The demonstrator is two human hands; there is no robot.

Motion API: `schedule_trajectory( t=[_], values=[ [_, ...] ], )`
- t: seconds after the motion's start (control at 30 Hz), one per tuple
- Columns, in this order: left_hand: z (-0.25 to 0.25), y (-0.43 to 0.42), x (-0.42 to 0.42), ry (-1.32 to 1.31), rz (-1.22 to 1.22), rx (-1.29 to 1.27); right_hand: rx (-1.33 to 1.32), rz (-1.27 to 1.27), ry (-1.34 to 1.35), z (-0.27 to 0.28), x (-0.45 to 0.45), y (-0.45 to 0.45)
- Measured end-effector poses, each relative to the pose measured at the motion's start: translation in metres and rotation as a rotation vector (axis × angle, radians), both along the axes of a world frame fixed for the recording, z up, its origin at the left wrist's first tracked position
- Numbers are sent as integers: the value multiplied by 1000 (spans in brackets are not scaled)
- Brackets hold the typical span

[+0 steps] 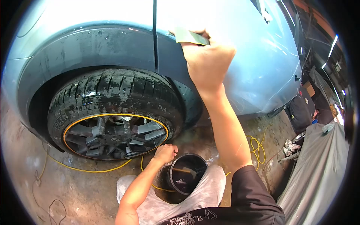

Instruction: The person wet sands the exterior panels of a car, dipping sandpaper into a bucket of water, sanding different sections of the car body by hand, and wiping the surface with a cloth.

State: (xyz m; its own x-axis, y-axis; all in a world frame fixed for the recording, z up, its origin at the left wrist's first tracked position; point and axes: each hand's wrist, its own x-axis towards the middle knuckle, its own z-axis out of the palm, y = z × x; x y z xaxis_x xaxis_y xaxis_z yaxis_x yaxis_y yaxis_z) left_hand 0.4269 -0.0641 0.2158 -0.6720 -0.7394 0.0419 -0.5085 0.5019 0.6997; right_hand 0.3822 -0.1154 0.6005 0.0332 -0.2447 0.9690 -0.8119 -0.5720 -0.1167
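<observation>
My right hand (210,62) is raised against the light blue car body (262,71), its fingers closed on a pale greenish flat piece (191,37) beside the dark vertical panel gap. My left hand (165,153) is low, next to the lower right edge of the wheel (112,138), with its fingers curled; whether anything is inside them is hidden. The wheel has a wet black tyre (112,88) and an orange ring around its dark spokes. A dark grey arch trim (93,45) with water drops curves above the tyre.
A black bucket (187,174) with a light-coloured item in it stands between my knees. A yellow cable (93,171) loops over the concrete floor (86,191). At the right are a grey cover sheet (318,161) and a dark bag (300,112).
</observation>
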Motion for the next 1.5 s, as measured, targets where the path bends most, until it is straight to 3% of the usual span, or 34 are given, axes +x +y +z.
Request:
schedule_trajectory(
  t=[0.07, 0.27, 0.33, 0.4, 0.43, 0.5, 0.6, 0.67, 0.77, 0.8, 0.9, 0.97, 1.17, 1.23, 1.27, 1.33, 1.43, 1.5],
  values=[
    [-2, -1, 4, 5, 15, 3, -63, -34, 78, -9, -21, -2],
    [-4, 1, 2, -25, -28, 8, -111, 102, -184, -53, -106, 2],
    [-4, -1, 2, -34, -17, -15, -223, 85, -58, -38, -79, -4],
    [-3, -1, 2, 11, -30, 8, -158, -18, 19, -9, -34, 1],
    [-1, 0, 3, 18, -15, -18, -138, -225, 273, 4, -16, -6],
    [-4, -2, 3, 6, -3, 6, -115, -423, 533, 11, -8, -10],
    [-10, -5, 3, 5, 1, 15, -189, -233, 412, 10, -23, -3],
    [-12, -4, 4, 16, -13, 10, -185, 54, 62, -9, -55, 2],
    [-8, -2, 4, 4, -19, -43, -193, 149, -49, -22, -72, -3],
    [-8, -2, 5, 6, -20, -26, -194, 151, -48, -16, -62, -2],
    [-3, -2, 6, 7, -14, 3, -211, -61, 310, 19, -6, -9],
    [0, -3, 7, 13, -6, 16, -217, -125, 357, 23, 4, -14],
    [-4, -4, 8, 2, -12, 16, -285, 90, 163, -9, -58, -2],
    [-7, -5, 6, -8, -16, 0, -165, 107, 52, -10, -55, 7],
    [-10, -4, 4, -23, -25, -14, -166, 106, 52, -8, -50, 6],
    [-5, -4, 4, -4, -22, 1, -153, -74, 306, 11, -13, 6],
    [0, -3, 5, 6, -12, 19, -26, 98, 129, 19, 10, -4],
    [0, -4, 6, 3, -14, 15, -99, 72, 150, 6, -18, -1]
  ],
)
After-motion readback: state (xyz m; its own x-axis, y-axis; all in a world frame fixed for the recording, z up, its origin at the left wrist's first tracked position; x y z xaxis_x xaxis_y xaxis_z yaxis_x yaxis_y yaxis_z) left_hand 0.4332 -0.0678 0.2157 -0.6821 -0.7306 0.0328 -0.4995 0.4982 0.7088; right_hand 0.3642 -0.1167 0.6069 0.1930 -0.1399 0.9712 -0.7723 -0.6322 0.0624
